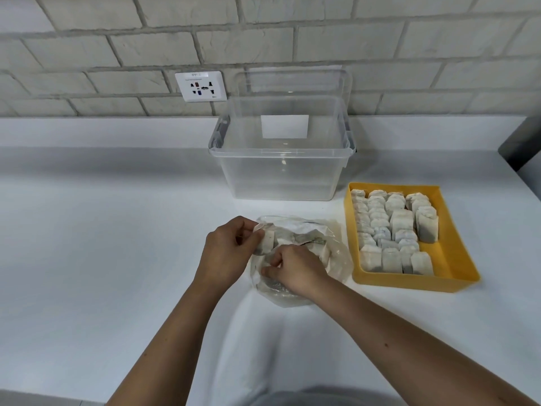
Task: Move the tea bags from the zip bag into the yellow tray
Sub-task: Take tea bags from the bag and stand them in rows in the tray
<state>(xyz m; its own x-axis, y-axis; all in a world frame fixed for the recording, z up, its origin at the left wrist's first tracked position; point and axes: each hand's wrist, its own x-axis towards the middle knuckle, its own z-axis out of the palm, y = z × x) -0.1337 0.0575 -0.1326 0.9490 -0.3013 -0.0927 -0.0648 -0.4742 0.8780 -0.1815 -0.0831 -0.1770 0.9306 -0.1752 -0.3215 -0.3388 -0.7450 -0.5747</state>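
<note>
Here, left fingers pinch a tea bag.

yellow tray; white tea bags

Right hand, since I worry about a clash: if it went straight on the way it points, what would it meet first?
The right hand, gripping the zip bag, points up-left; likely first the left hand, pinching a tea bag just ahead. Depth is unclear.

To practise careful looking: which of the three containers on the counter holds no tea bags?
The clear plastic box at the back; the yellow tray holds rows of them and the zip bag has some.
</note>
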